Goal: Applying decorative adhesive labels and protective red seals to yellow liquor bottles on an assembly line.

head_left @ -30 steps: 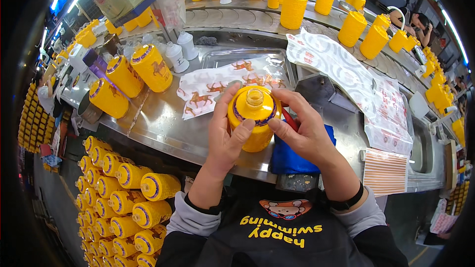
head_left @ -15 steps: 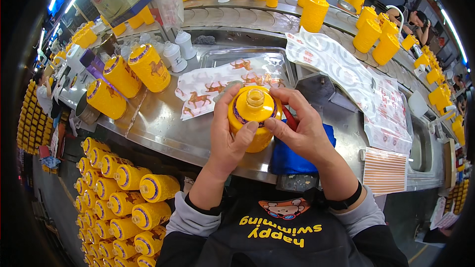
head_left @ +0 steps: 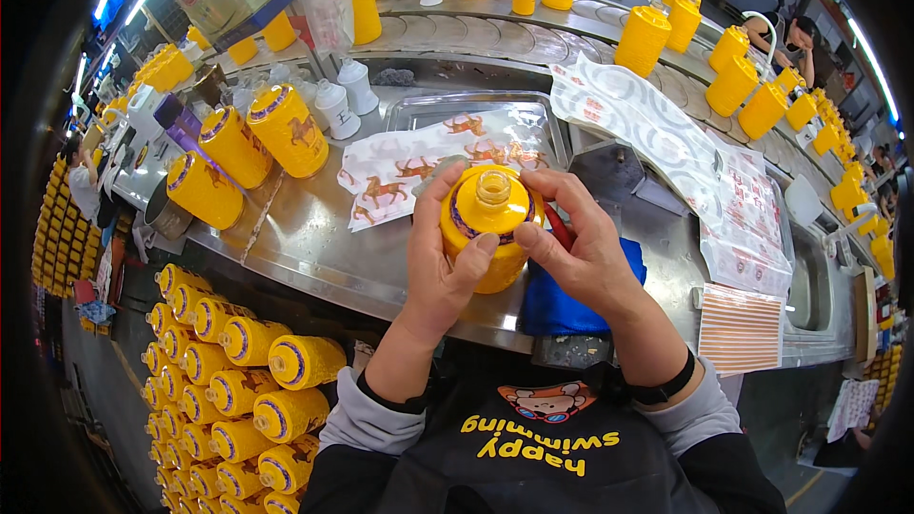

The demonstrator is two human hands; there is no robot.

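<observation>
A yellow bottle (head_left: 487, 217) with a bare glass neck and a dark patterned band round its shoulder stands upright between my two hands. My left hand (head_left: 440, 271) wraps its left side, thumb pressed near the shoulder. On the other side my right hand (head_left: 588, 246) grips it, thumb on the front of the band. Something red (head_left: 560, 227) shows under my right palm; its kind is hidden. Just beyond the bottle lies a sheet of horse decals (head_left: 386, 192), and a blue cloth (head_left: 571, 303) lies under my right wrist.
Several yellow bottles (head_left: 290, 133) and white bottles (head_left: 335, 107) stand left on the steel table (head_left: 314, 262). Behind are a metal tray (head_left: 405, 112) and a curved conveyor (head_left: 495, 30) carrying bottles. Decal sheets (head_left: 657, 133) lie right, near a sink (head_left: 811, 271). Stacked bottles (head_left: 249, 341) fill the lower left.
The bottles on the conveyor have shifted to the right. My hands hold the yellow bottle in nearly the same place, with my right thumb slightly moved.
</observation>
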